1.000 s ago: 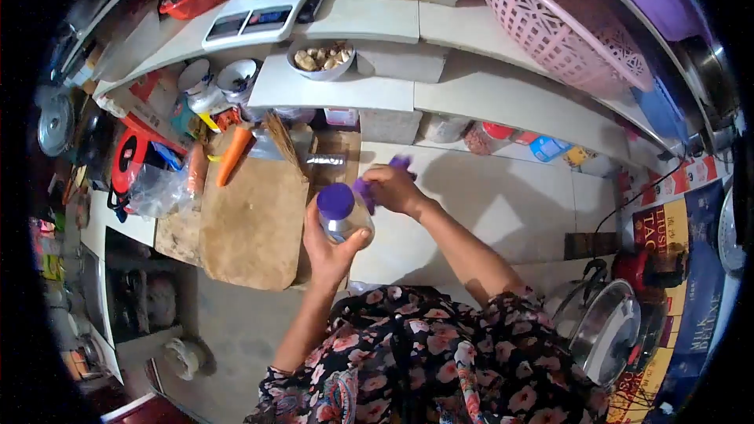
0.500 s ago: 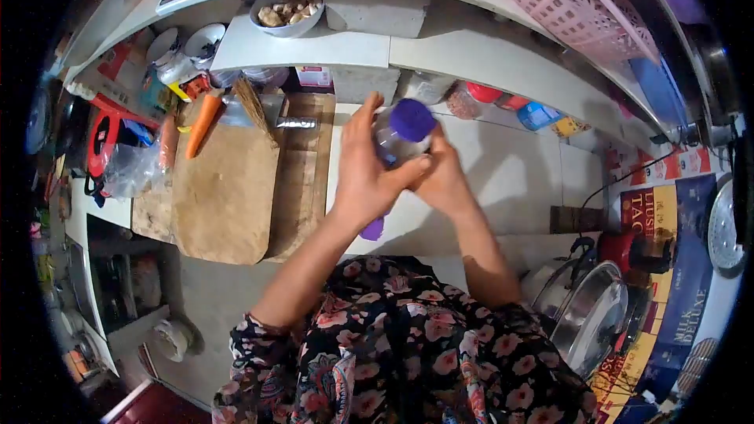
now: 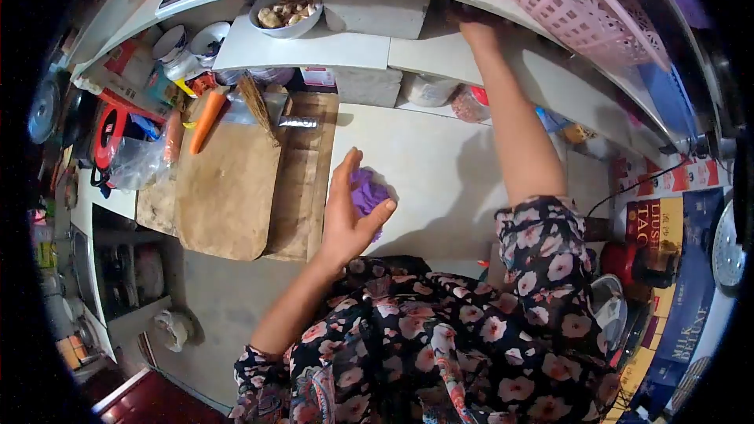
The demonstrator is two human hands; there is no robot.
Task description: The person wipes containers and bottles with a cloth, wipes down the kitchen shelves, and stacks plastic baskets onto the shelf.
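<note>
My left hand (image 3: 345, 220) is over the near part of the white counter, fingers stretched up and thumb apart. A crumpled purple cloth (image 3: 365, 191) shows between its thumb and fingers and seems to lie on the counter below; contact is unclear. My right hand (image 3: 476, 30) reaches far forward, into the shadowed gap between the upper shelf and the lower shelf (image 3: 436, 56). Its fingers are hidden in the dark, so anything held there does not show. Left of my left hand is a wooden cutting board (image 3: 228, 196) with a carrot (image 3: 207, 121) at its far end.
A white bowl of brown pieces (image 3: 287, 14) stands on the lower shelf beside a concrete block (image 3: 373, 12). A pink basket (image 3: 577, 8) sits upper right. Jars (image 3: 471, 104) stand beneath the lower shelf. A knife handle (image 3: 298, 122) lies by the board.
The purple-lidded jar that both hands held is no longer visible. My right hand has moved forward under the upper shelf; my left has dropped back and stands apart, uncovering more purple cloth.
</note>
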